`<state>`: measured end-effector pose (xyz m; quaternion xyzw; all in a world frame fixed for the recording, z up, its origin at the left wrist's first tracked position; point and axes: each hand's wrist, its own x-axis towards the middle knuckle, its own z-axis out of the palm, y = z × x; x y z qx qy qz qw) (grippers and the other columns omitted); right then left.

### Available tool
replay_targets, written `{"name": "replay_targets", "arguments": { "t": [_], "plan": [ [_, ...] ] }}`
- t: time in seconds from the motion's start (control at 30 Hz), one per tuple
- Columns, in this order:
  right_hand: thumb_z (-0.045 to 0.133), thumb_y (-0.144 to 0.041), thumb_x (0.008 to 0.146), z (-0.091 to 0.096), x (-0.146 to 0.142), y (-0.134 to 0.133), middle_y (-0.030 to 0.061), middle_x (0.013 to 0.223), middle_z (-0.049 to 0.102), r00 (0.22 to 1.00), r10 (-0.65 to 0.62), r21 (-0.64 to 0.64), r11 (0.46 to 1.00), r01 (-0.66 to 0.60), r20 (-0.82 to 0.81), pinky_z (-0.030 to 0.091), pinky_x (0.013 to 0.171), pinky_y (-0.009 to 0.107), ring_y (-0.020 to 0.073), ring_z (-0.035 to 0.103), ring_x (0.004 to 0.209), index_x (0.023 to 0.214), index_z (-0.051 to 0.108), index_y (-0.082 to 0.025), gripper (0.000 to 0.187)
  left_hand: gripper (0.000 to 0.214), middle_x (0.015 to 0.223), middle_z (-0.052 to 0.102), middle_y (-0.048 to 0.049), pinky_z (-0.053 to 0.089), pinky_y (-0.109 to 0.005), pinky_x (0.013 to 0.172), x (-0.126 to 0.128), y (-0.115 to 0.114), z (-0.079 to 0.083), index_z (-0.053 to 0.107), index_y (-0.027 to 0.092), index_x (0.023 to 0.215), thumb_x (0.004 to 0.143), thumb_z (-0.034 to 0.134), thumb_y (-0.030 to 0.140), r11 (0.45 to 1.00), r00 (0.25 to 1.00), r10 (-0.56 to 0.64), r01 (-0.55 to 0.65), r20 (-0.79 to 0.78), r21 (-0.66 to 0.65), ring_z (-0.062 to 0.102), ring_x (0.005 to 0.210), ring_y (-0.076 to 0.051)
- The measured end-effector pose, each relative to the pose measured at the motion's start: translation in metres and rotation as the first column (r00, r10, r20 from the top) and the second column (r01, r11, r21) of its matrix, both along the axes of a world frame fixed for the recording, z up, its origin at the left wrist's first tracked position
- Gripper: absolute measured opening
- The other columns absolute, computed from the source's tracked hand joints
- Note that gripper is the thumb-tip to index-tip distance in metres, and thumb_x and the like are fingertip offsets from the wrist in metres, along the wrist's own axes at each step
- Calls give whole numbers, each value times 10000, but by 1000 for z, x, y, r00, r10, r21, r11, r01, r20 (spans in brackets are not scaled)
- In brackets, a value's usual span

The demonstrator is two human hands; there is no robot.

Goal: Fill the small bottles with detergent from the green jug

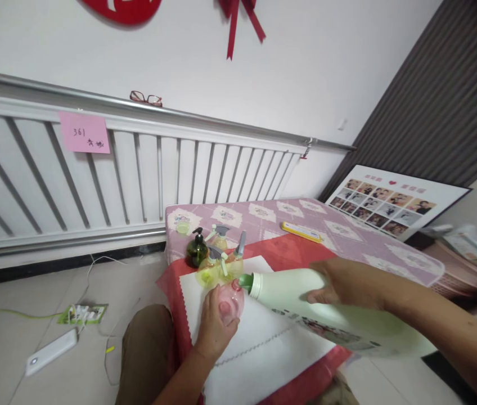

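My right hand [343, 284] grips a large white bottle [289, 295] with a green spout, tipped on its side so the spout points left. My left hand [215, 323] is closed round a small pink translucent container [235, 297], held right at the spout. Both hands are over a white cloth [259, 337] on a red mat on the low table. Just behind the pink container stand a yellow-green cup [208, 276], a dark green pump bottle [197, 249] and two small spray bottles [221, 239].
The low table [348, 236] has a pink patterned cover and carries a yellow flat box [301, 231]. A white radiator [137, 174] lines the wall, with glasses [146, 99] on top. A framed photo collage [386, 202] leans at right. Cables and a white power bank [50, 351] lie on the floor.
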<state>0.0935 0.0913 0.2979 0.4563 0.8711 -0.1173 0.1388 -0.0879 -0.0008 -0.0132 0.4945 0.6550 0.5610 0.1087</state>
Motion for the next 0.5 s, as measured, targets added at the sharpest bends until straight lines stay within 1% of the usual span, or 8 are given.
{"name": "replay_targets", "arguments": {
  "t": [0.17,0.23,0.3,0.37,0.4,0.47,0.5],
  "plan": [
    [665,-389,694,-9,18,9,40,788,720,990,-32,-44,999,27,-134,419,551,252,211,657,693,777,663,-218,190,831,1338,453,-160,377,-465,1063,0,-1,-1,285,161,1385,637,644,154,1000,1000,4,-4,-11,2,430,1267,-311],
    [665,-405,709,-10,29,17,43,811,737,971,-65,-110,993,40,-231,458,571,261,222,676,717,822,675,-222,216,821,1339,451,-161,383,-464,1057,0,-2,-1,284,164,1379,638,638,144,1000,1000,4,-4,-14,1,432,1265,-309],
    [665,-441,720,-10,42,27,50,859,751,934,-131,-197,978,67,-333,481,574,271,236,691,745,918,679,-230,290,822,1337,448,-164,381,-472,1055,1,-2,-1,277,166,1374,634,633,132,1000,1000,3,-3,-18,4,435,1261,-312],
    [675,-483,706,-11,52,35,57,877,757,873,-230,-261,957,124,-430,481,551,274,243,695,744,986,672,-236,374,818,1331,448,-166,372,-479,1059,1,-2,-2,278,162,1366,630,633,126,1000,1000,5,-5,-18,5,438,1257,-313],
    [683,-497,690,-13,55,38,61,868,758,830,-291,-283,944,168,-476,479,542,276,244,694,731,989,673,-234,398,811,1327,449,-168,367,-483,1062,1,-1,-2,284,158,1359,628,634,127,1000,1000,9,-9,-17,3,439,1256,-314],
    [709,-498,646,-19,58,40,61,766,755,735,-390,-291,919,267,-554,472,527,284,234,680,653,917,695,-217,391,791,1326,449,-171,360,-487,1066,2,-1,-4,295,152,1346,633,635,138,1000,1000,10,-11,-11,-7,437,1256,-314],
    [734,-487,609,-23,58,40,52,670,737,667,-408,-241,912,333,-623,463,511,286,221,660,586,836,707,-203,364,780,1329,446,-173,358,-490,1067,2,-1,-4,298,153,1343,638,634,143,1000,1000,9,-9,-5,-14,435,1258,-313]
  ]
}}
